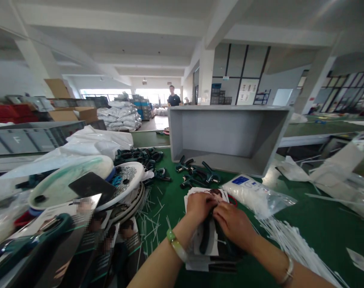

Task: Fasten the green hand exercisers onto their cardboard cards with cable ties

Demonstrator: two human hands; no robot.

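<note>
Green cloth-like surface [170,236] lies beneath your hands, and the stack of printed cards [213,246] on it is your landmark. Your left hand [200,207] is over the stack's far left part, its back turned up, with the forearm slanting in from the near left and a green-and-yellow bangle [176,245] around the wrist. Your right hand [233,224] comes over the stack's right side, its forearm slanting in from the near right with a pale metal bracelet [287,270] on it. Both hands bend inward, so your fingertips nearly meet above the stack's far part. The fingers of your left hand are curled and closed in a pinch; those of your right hand are drawn together too, thumb side toward the left. Whatever sits between the fingertips is too small and hidden to tell. Just below them, a dark-handled tool [205,236] lies on the stack, partly covered by your right hand. Beyond the stack are more dark green tools [200,175], then a grey bin [218,132] with its open side toward you. A clear bag [257,194] lies right of the stack, near loose white ties [293,240]; more thin ties [153,224] are scattered to its left.
</note>
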